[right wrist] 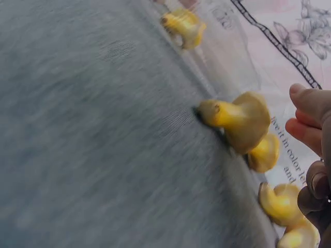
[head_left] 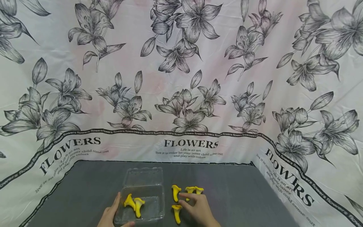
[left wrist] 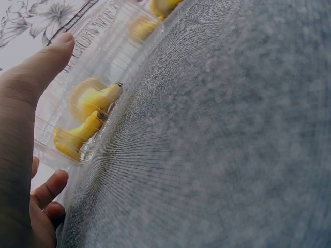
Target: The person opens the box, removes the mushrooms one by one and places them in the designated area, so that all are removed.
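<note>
In the head view, a clear plastic clamshell box (head_left: pixel 154 190) stands with its lid (head_left: pixel 144 176) folded back. Two yellow trumpet-shaped mushrooms (head_left: pixel 138 206) lie inside. My left hand (head_left: pixel 110 211) rests at the box's left side, fingers extended along the wall and thumb near the front corner. To the right of the box lie several more mushrooms. My right hand (head_left: pixel 198 208) is over them, thumb and index fingertips close to the upper-left mushroom (head_left: pixel 175 191) and above the front mushroom (head_left: pixel 177 214). The right wrist view shows nothing between its fingertips, with a mushroom (right wrist: pixel 243 119) just beyond.
Two mushrooms (head_left: pixel 199 190) lie side by side behind my right hand. The dark grey tabletop (head_left: pixel 238 189) meets a white flower-printed cloth (head_left: pixel 190 154) at its back and sides.
</note>
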Demonstrator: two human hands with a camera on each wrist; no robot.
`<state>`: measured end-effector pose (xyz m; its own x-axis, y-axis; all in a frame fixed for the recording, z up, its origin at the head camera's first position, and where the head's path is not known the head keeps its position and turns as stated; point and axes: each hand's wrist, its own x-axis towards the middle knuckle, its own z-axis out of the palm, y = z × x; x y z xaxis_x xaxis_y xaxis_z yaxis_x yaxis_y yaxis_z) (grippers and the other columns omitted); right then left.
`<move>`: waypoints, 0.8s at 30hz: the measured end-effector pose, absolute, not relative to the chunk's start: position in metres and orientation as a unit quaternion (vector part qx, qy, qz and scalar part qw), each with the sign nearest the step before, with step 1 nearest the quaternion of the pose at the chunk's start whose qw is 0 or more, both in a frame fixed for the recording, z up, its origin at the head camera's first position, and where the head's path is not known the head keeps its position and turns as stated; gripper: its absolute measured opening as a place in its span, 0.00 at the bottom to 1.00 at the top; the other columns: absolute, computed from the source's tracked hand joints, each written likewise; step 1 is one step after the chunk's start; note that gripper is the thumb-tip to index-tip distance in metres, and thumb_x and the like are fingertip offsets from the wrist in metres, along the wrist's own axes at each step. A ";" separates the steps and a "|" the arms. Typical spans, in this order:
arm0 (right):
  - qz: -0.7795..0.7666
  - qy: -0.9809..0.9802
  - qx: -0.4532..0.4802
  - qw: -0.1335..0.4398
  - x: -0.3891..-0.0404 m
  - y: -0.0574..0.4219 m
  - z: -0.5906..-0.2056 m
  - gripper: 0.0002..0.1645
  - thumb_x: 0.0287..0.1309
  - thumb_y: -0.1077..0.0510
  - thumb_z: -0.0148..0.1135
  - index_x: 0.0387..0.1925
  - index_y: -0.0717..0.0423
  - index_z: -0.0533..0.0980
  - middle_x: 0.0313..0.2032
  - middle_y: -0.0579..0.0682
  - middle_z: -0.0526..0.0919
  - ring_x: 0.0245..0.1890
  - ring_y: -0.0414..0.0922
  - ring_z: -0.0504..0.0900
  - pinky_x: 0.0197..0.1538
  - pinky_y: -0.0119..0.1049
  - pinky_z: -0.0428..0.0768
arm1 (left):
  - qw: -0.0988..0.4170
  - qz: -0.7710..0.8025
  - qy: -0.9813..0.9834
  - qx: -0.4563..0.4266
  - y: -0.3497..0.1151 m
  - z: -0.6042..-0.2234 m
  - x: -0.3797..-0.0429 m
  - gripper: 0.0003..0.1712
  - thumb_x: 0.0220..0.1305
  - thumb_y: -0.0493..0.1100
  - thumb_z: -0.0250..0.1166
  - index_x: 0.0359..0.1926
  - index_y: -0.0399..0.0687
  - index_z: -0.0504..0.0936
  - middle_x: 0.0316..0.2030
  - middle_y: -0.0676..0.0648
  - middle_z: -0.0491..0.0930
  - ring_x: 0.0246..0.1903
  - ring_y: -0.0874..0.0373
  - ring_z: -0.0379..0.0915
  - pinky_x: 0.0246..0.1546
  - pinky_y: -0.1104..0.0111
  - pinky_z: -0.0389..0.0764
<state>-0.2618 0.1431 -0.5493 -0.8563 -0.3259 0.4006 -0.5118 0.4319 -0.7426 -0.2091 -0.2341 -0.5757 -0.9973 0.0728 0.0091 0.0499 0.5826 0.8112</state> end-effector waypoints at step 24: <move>0.511 -0.801 0.303 0.077 -0.277 0.072 -0.519 0.19 0.66 0.51 0.74 0.55 0.54 0.89 0.07 0.45 0.65 0.06 0.22 0.50 0.13 0.19 0.55 | 0.031 0.446 0.894 -0.001 -0.232 -0.573 -0.209 0.68 0.62 0.57 0.76 0.82 0.28 0.43 0.52 0.27 0.76 0.46 0.39 0.74 0.45 0.39 0.78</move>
